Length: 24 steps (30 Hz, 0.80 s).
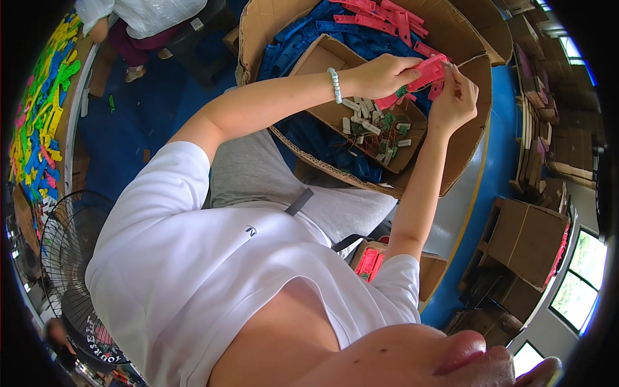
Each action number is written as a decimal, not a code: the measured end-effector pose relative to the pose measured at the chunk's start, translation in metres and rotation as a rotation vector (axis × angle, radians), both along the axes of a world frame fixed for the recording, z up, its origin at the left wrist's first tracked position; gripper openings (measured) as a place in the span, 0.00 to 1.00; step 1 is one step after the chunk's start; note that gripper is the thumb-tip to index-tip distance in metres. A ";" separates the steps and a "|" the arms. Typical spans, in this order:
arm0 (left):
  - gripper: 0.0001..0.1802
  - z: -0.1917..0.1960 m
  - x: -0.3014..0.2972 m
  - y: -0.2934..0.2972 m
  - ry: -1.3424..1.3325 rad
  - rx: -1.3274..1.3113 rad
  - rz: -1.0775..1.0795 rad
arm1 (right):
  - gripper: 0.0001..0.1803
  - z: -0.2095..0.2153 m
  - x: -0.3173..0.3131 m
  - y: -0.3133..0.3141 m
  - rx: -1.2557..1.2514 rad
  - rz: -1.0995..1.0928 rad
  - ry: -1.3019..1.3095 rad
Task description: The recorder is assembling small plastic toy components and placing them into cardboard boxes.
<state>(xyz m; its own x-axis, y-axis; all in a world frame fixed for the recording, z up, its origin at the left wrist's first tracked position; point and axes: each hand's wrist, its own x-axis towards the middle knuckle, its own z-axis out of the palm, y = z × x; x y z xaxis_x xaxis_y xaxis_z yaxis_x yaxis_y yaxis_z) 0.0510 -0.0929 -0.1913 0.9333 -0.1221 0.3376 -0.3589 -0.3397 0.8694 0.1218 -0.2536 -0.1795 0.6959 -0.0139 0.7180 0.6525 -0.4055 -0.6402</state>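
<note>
Between my two hands, above a small cardboard tray [320,59], is a pink plastic shell [427,73]. My left hand [380,76], a beaded bracelet at its wrist, grips the shell's left side with the thumb along the top. At the other end, my right hand [455,100] is closed, thumb and fingertips pinched at the shell's edge; any small part between them is hidden. A bit of green shows just under the shell near my left fingers. Below, the tray holds several small white blocks [369,126] and green circuit pieces [388,120] with thin wires.
The tray sits inside a large carton [478,97] with blue plastic shells [277,57] and more pink shells [377,19]. A black fan [68,258] stands at left, near a heap of colourful plastic parts [48,122]. Another person [145,16] sits far left. Cartons [525,242] are stacked at right.
</note>
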 end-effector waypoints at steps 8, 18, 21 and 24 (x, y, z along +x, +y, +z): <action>0.19 0.013 -0.003 0.002 0.357 -0.804 -0.342 | 0.17 -0.006 0.005 -0.006 0.460 0.619 0.232; 0.20 0.023 -0.017 -0.009 0.224 -0.632 -0.391 | 0.06 -0.021 0.005 0.011 0.417 0.423 0.231; 0.17 0.014 -0.008 0.003 0.111 -0.475 -0.161 | 0.13 -0.024 -0.002 0.016 0.578 0.704 0.510; 0.17 0.012 0.000 0.018 0.084 -0.513 -0.113 | 0.13 0.020 -0.031 0.018 0.786 0.952 0.786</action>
